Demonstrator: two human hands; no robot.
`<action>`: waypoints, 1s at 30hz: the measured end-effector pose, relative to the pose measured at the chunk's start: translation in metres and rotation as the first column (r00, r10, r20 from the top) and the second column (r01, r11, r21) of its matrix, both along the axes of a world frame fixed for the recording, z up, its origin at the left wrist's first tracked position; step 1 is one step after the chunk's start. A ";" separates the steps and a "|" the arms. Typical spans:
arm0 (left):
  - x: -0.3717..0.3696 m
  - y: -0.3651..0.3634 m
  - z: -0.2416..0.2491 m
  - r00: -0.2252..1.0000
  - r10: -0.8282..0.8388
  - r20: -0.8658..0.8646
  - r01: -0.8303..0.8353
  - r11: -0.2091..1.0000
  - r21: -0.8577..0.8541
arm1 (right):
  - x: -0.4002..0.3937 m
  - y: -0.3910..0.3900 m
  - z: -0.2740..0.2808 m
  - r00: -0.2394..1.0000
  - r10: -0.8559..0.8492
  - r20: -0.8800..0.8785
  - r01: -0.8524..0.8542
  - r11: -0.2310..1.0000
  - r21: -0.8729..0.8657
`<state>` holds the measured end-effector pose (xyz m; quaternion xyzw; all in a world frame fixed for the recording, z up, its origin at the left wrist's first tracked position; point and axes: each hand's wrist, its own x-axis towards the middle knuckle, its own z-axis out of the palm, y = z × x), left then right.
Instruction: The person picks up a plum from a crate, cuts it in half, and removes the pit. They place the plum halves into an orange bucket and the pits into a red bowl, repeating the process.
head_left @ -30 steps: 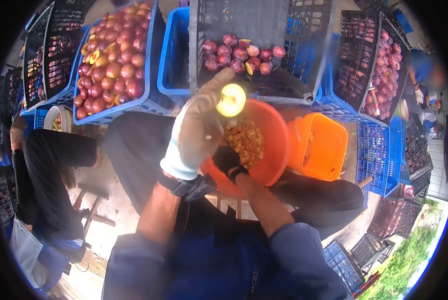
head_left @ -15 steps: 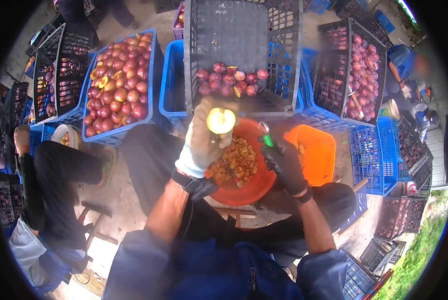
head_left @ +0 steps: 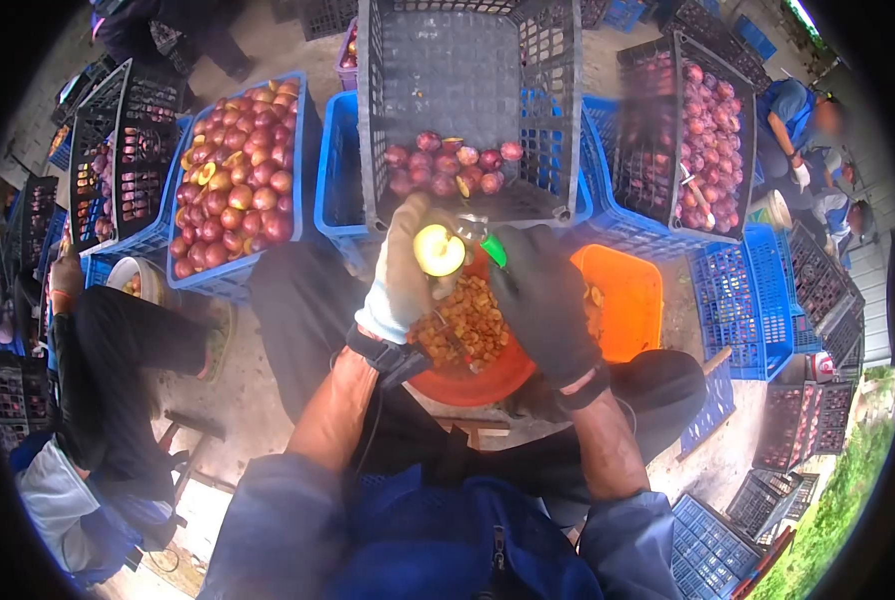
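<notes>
Crate beyond; tool seemingly aslant, forward-left.

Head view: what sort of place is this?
Probably a fruit-processing work area: crates heaped with reddish fruit, a red tub holding small brown pieces, and a green-handled tool beside a cut fruit.
</notes>
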<state>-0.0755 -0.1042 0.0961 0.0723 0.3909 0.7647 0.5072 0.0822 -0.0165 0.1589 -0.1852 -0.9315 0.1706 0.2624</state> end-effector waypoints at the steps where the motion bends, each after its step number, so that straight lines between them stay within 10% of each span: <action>1: 0.000 -0.001 0.004 1.000 -0.012 -0.002 0.012 1.000 -0.004 | -0.002 0.000 -0.003 0.998 -0.032 0.054 0.025 0.991 0.128; 9: -0.001 -0.006 0.006 0.997 -0.073 0.001 0.073 0.997 -0.004 | -0.010 0.000 -0.020 0.969 -0.155 0.193 -0.033 0.691 0.722; 15: 0.010 -0.004 0.006 0.974 0.033 -0.223 -0.044 0.998 -0.043 | -0.007 -0.006 -0.012 0.941 -0.187 0.283 -0.151 0.517 0.843; 30: 0.003 -0.005 0.006 0.675 0.059 -0.735 -0.061 0.998 0.025 | 0.001 -0.007 -0.037 0.944 0.031 0.328 -0.162 0.910 0.382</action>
